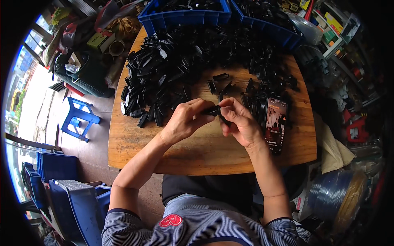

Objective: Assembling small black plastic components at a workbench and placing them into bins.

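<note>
Over the middle of the wooden table [197, 153], my left hand [185, 119] pinches a small black plastic part [213, 110] between thumb and fingers. From the other side, the closed fingertips of my right hand [238, 122] grip the same part at its right end. My fingers cover much of it, so its exact kind does not show. Just beyond my hands lie a few loose black pieces [220, 77]. A large heap of similar black plastic parts [164, 65] spreads over the far half of the table and down its left side.
Two blue crates [184, 18] full of black parts stand at the far edge. A phone [275, 125] with a lit screen lies right of my right hand. On the floor at left is a blue stool [80, 119]; a wrapped spool [336, 197] sits at lower right.
</note>
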Tool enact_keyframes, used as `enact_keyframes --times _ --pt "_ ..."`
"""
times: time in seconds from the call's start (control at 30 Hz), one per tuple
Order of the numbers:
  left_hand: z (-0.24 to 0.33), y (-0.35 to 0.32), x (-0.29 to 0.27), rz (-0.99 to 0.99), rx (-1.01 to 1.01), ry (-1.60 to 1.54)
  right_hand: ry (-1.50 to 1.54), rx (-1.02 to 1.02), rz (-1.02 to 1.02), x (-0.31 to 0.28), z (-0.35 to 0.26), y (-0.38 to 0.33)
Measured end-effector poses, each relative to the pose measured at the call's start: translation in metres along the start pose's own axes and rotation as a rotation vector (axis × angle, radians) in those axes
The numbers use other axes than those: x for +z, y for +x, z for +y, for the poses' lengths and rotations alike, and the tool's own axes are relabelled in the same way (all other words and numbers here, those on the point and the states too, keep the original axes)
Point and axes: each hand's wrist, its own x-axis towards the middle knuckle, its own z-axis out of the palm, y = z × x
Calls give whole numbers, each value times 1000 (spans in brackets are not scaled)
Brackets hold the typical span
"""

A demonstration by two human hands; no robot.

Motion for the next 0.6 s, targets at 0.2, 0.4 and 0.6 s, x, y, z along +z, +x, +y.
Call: enact_keyframes --times 0.2,0.4,0.6 --pt "7 3 17 -71 -213 -644 -497 -397 123 18 -1 4" --pt "6 13 -18 56 -237 -911 -1113 -643 597 -2 -12 11" --pt "-23 39 -17 280 -244 -538 -1662 -731 418 0 13 21"
